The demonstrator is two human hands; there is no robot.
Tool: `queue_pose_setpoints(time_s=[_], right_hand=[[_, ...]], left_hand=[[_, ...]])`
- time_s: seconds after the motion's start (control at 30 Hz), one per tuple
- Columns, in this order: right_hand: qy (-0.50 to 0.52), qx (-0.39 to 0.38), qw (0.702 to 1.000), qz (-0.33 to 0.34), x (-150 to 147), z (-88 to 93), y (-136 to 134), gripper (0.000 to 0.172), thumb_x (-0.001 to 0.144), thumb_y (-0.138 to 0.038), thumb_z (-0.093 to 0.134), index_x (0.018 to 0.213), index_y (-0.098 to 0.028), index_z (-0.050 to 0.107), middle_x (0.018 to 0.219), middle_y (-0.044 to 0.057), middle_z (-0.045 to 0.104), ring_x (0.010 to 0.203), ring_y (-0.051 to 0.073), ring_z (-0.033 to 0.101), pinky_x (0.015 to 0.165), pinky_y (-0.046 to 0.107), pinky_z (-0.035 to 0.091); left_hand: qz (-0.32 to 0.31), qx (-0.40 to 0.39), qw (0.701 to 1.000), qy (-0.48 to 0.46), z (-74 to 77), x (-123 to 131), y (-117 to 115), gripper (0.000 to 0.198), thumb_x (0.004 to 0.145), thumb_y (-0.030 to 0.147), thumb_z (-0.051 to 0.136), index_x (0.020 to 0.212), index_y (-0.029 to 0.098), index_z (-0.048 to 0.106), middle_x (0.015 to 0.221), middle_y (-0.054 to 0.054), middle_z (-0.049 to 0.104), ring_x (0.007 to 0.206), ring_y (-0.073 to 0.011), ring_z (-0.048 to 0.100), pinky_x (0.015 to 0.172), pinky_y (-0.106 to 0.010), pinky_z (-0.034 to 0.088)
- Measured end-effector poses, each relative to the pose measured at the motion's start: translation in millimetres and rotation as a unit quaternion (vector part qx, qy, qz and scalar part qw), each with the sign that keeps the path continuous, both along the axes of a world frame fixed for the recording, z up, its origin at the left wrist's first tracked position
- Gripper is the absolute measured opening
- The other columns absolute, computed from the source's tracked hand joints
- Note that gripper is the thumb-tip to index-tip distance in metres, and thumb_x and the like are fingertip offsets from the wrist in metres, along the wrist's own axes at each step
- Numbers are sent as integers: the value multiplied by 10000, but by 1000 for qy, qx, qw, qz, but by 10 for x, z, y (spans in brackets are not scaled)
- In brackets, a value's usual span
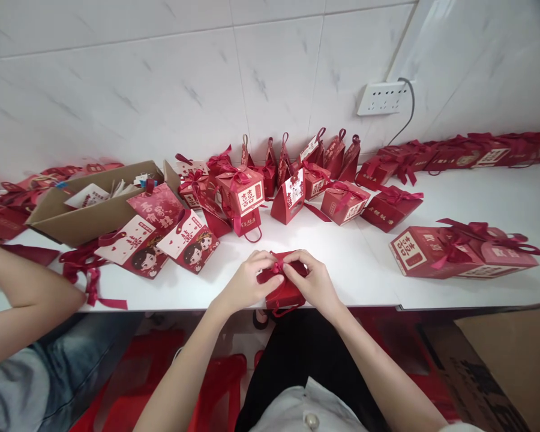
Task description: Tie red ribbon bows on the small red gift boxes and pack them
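Observation:
A small red gift box (284,295) sits at the front edge of the white table, partly covered by my hands. Across its top runs a red ribbon (278,267), bunched into a bow or knot in the middle. My left hand (251,277) pinches the ribbon from the left, thumb and fingers meeting near the knot. From the right, my right hand (311,277) has its fingertips closed on the same ribbon. The fingers hide part of the bow. A ribbon end hangs below the box's front.
Finished-looking red boxes (344,202) with bows stand in a loose group behind my hands. To the left is an open cardboard carton (90,219) with paper items. Printed flat bags (189,243) lie before it. A co-worker's arm (31,294) rests at far left. A larger box (463,252) stands right.

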State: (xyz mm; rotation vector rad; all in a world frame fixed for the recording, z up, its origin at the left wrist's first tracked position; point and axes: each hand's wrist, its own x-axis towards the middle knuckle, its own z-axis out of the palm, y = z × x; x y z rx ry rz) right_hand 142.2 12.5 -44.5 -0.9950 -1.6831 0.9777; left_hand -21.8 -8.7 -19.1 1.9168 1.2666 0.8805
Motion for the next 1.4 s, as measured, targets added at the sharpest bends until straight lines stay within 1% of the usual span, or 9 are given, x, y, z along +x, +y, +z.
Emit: queue_pose_setpoints(time_s=[0.2,0.37,0.53,0.67,0.77,1.0,1.13,1.23,1.4], right_hand=[[-1,-7,1000,-1,27,17,-9,88,831,-271,543,809,-222,611,822,38,652,796,194,594,769,350,460],[9,-29,999,31,61,11,15,122,860,-279,507,860,-223,616,841,36,651,812,189,608,759,332,472],[8,-30,999,25,67,6,26,58,847,-252,520,866,-219,563,850,31,643,782,176,603,759,329,483],[-15,41,999,3,129,55,-32,42,847,-211,525,875,-217,556,943,61,607,910,193,589,822,349,477],[-63,110,992,13,189,66,-97,14,834,-210,580,841,-216,590,1024,83,569,996,217,567,859,384,476],[-140,265,953,-45,167,-14,-147,96,866,-155,555,884,-217,627,979,86,589,938,213,572,802,377,509],[-191,324,924,-70,167,14,-136,137,878,-118,520,871,-199,629,895,83,608,870,209,574,760,376,495],[-212,344,911,-79,212,22,-127,151,881,-107,504,878,-190,630,879,85,608,859,210,569,738,371,486],[-238,389,887,-69,324,-45,-101,141,842,-48,544,895,-158,615,910,104,603,894,222,554,745,372,468]], left_hand=[[67,-14,995,-66,-98,104,-13,238,885,327,478,776,187,636,931,-58,584,973,-198,511,920,-342,388],[79,-52,988,-121,-175,132,-5,243,872,333,491,772,190,660,1048,-65,553,1092,-212,482,1000,-344,342],[80,-78,981,-160,-175,143,5,254,845,312,515,678,181,656,1066,-67,539,1079,-217,482,995,-345,351],[86,-81,975,-187,-172,148,6,257,843,294,511,670,174,658,1072,-70,530,1052,-214,501,973,-336,370],[93,-80,975,-184,-175,152,-3,261,847,287,504,660,169,643,1083,-71,536,1053,-214,498,965,-331,363],[99,-66,979,-163,-178,170,-22,296,875,302,474,660,167,627,1104,-71,552,1059,-209,495,972,-321,359],[130,-26,983,-124,-182,176,-48,312,900,324,445,695,171,623,1074,-75,566,1060,-207,512,960,-331,373],[172,35,982,-62,-204,186,-109,275,903,311,450,749,188,642,1034,-67,579,1042,-204,519,936,-351,392],[275,178,945,12,-258,220,-256,124,857,268,551,800,211,645,912,-38,533,911,-177,536,834,-331,447]])
